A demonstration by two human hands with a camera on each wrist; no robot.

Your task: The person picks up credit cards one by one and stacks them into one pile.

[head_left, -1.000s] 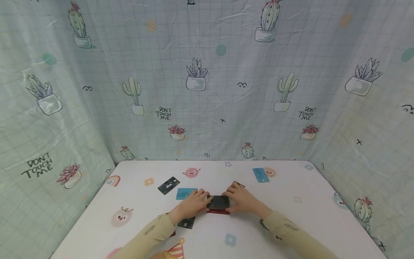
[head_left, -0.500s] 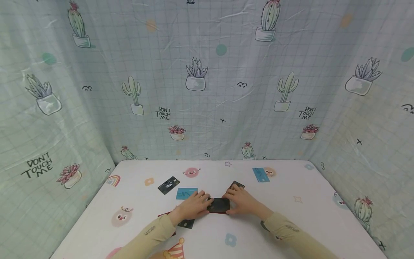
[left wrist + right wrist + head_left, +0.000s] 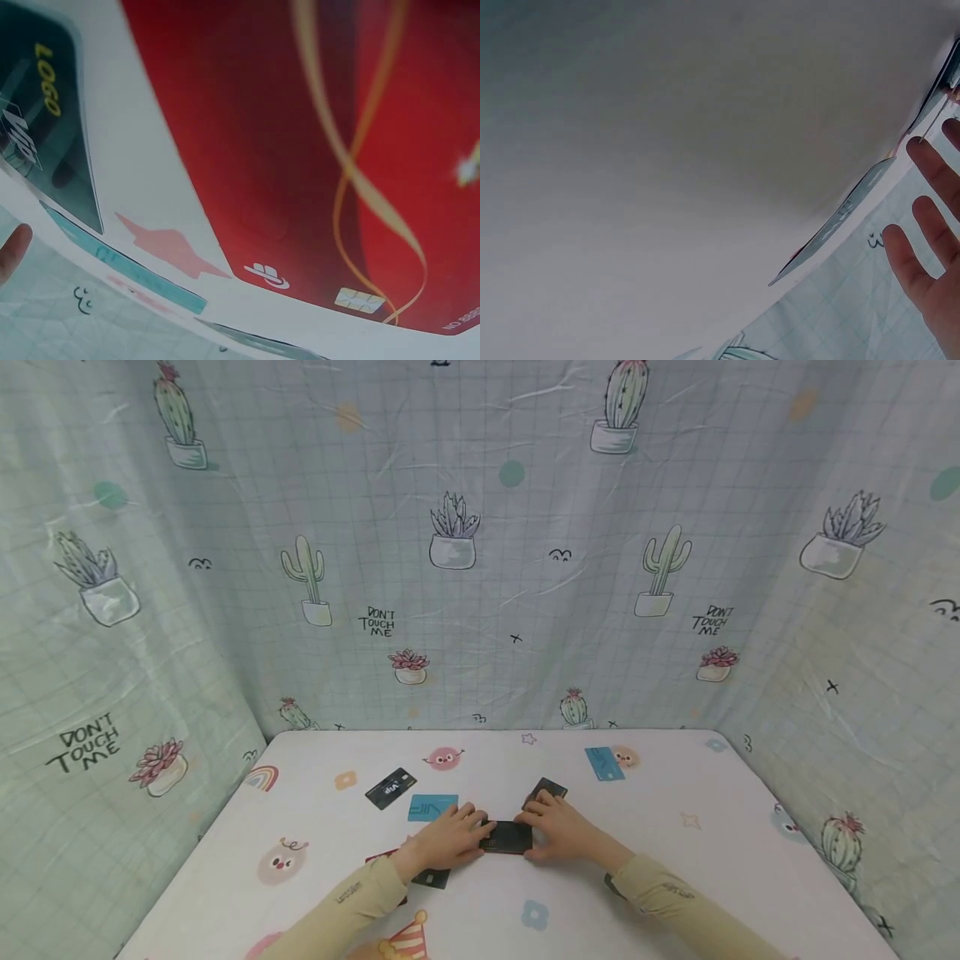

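Note:
At the middle of the table, in the head view, a black card point(image 3: 508, 837) lies over a red card whose thin edge point(image 3: 504, 852) shows along the near side. My left hand point(image 3: 448, 842) holds the left end between thumb and fingers. The opposite end is held by my right hand point(image 3: 561, 830), its thumb at the near corner and fingers at the far one. In the right wrist view the right fingers point(image 3: 934, 169) reach to a dark card edge point(image 3: 934, 86). Only one left fingertip point(image 3: 13, 251) enters the left wrist view.
Beyond the left hand lie a black VIP card point(image 3: 391, 788) and a blue card point(image 3: 432, 807). Red point(image 3: 262, 150) and black point(image 3: 432, 877) cards lie by the left forearm. Past the right hand are a black card point(image 3: 551, 787) and a blue card point(image 3: 604, 763). The right sleeve partly covers a dark card point(image 3: 612, 885).
The black card has shifted slightly toward me over the red one, so less red shows along its near edge. Both hands stay at its ends; the right fingers moved slightly off the far black card.

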